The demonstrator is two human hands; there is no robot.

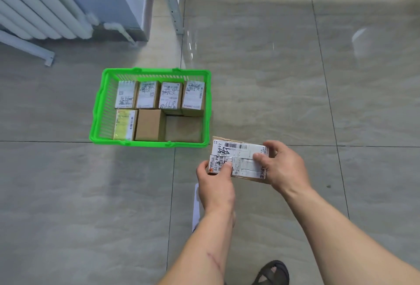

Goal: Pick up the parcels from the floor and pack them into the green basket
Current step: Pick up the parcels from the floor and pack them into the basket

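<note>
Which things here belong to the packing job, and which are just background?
Job: held parcels, in both hands (left hand, right hand); green basket; six packed parcels.

Background: radiator, metal leg, sandal.

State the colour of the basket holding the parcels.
Bright green basket, slatted sides; clearest in the head view.

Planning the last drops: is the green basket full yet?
Not full. The green basket holds six parcels, and its near right corner is bare.
</note>
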